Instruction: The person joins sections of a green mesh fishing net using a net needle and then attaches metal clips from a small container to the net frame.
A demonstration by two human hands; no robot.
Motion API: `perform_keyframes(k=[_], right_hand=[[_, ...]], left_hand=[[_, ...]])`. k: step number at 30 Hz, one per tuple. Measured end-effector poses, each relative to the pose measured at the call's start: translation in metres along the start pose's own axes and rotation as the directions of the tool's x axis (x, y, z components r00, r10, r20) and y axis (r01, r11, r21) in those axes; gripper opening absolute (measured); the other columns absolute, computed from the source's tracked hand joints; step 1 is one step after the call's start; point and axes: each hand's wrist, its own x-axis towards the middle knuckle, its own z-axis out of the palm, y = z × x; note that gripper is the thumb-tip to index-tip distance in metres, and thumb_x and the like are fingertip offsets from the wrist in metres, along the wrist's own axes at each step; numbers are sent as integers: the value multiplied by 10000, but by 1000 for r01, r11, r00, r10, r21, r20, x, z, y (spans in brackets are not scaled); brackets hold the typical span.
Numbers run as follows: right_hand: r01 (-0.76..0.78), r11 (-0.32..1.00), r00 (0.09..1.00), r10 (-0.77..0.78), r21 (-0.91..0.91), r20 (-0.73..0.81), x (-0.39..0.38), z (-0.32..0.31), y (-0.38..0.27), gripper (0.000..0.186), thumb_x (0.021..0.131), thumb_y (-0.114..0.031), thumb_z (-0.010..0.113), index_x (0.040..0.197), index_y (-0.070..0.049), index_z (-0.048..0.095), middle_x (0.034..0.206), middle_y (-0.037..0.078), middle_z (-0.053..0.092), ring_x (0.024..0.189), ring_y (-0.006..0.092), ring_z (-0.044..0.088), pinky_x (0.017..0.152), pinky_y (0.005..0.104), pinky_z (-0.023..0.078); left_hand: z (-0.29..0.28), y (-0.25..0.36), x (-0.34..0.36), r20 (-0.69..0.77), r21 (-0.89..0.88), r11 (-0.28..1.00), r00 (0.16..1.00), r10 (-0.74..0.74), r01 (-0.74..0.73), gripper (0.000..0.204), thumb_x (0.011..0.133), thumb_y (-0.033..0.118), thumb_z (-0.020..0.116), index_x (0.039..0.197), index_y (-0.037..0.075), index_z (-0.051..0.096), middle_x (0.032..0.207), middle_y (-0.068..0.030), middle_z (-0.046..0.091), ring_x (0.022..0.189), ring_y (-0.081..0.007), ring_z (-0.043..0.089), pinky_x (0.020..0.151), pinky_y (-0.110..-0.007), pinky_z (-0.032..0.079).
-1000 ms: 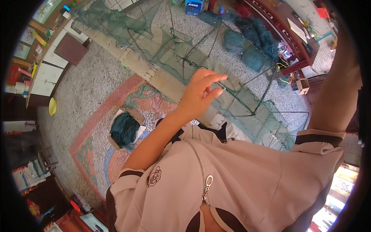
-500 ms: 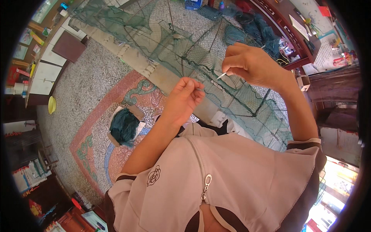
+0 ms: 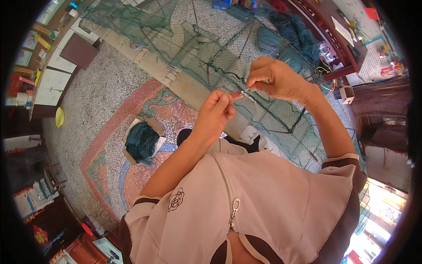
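My right hand (image 3: 279, 81) is closed in a pinch on a thin, pale needle-like tool (image 3: 245, 91). Its tip points down to the left, beside the fingertips of my left hand (image 3: 214, 113). The left fingers are pinched together, index finger stretched toward the tool; whether they hold a fine thread is too small to see. Beneath both hands spreads a long green mesh net (image 3: 195, 50) with dark rods and cords across it. Left of my left forearm, a bundle of dark green thread (image 3: 141, 143) lies on a piece of cardboard on the floor.
More dark green netting (image 3: 303, 37) is heaped at the far right, against a dark red cabinet (image 3: 327, 42). A small open cardboard box (image 3: 346, 94) stands to the right. White cabinets (image 3: 57, 72) line the left side, with a yellow bowl (image 3: 60, 117) near them.
My right hand has moved down and left with the needle-like tool, while my left hand has shifted slightly right. The tool's tip is now at the left fingertips, where a gap was before.
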Motion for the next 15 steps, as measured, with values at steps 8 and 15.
perform_keyframes(k=[8,15], right_hand=[[-143,940,986,163,309,-37,10,18,-24,163,739,-57,709,875,-41,619,861,75,532,835,229,547,750,338,447],[-76,967,995,90,243,-49,9,35,-18,151,719,-74,738,842,-72,651,859,63,497,856,243,508,758,335,423]], left_hand=[[-13,-15,5,-1,-428,892,986,-165,149,94,972,120,476,886,86,493,932,-49,532,698,-95,479,644,-244,407],[-3,-14,3,-7,-247,965,996,-93,88,76,969,76,458,897,96,471,841,-12,528,707,-77,497,628,-225,401]])
